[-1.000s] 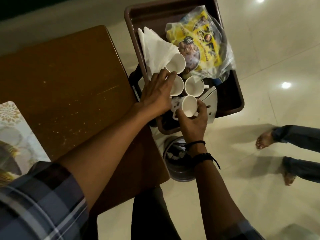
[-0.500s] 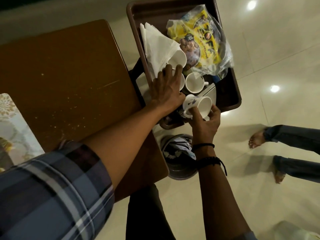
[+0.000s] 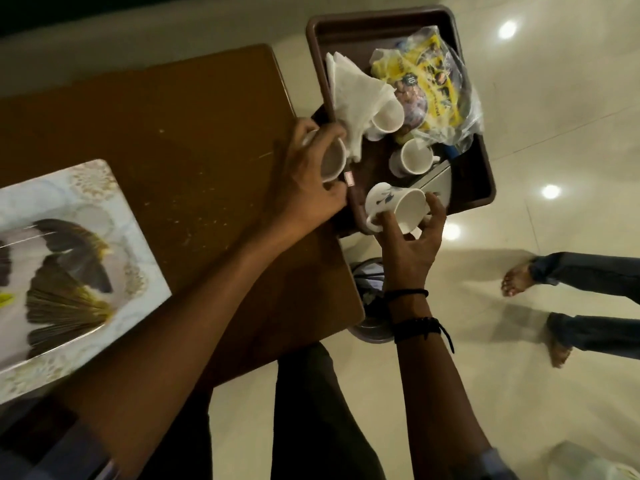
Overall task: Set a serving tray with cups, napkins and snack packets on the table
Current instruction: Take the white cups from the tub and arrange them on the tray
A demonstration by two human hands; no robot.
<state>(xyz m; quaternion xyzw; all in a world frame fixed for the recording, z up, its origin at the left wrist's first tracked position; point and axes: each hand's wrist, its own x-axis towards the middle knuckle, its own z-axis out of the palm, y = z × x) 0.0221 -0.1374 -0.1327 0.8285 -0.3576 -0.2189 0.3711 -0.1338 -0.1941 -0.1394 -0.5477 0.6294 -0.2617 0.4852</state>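
The left hand point(image 3: 304, 174) grips a cup point(image 3: 332, 159) at the brown tray's point(image 3: 485, 181) left rim; the right hand point(image 3: 412, 244) holds a tilted cup point(image 3: 398, 206) at its near corner; carry both level to the decorated tray point(image 3: 93, 209) on the table point(image 3: 173, 116).

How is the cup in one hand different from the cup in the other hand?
The cup in the right hand is tipped on its side, and its blue pattern shows; the cup in the left hand sits more upright, mostly hidden by fingers. The right hand holds its cup from below, over the brown tray's near edge; the left hand wraps over its cup, by the table edge. Both are white cups.
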